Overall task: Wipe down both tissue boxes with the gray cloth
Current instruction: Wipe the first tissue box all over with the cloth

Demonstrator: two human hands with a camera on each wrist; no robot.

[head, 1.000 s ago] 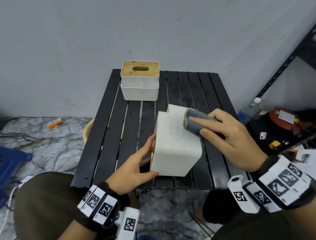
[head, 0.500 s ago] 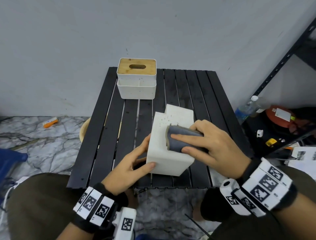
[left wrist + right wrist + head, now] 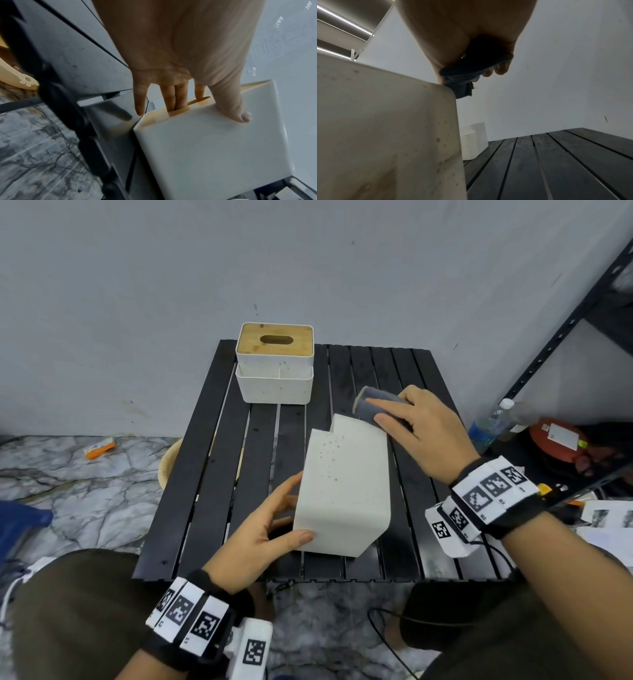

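Observation:
A white speckled tissue box stands tipped on its side on the black slatted table. My left hand grips its near left edge, thumb on the upper face and fingers inside the open side. My right hand holds the folded gray cloth at the box's far right top corner. The second tissue box, with a bamboo lid, sits at the table's back left.
A black metal shelf stands to the right, with a plastic bottle and a red container at its foot. A beige bowl sits under the table's left side. An orange item lies on the marble floor.
My right hand slid the cloth from the middle of the box's upper face up to its far right corner. The left hand kept its grip on the box.

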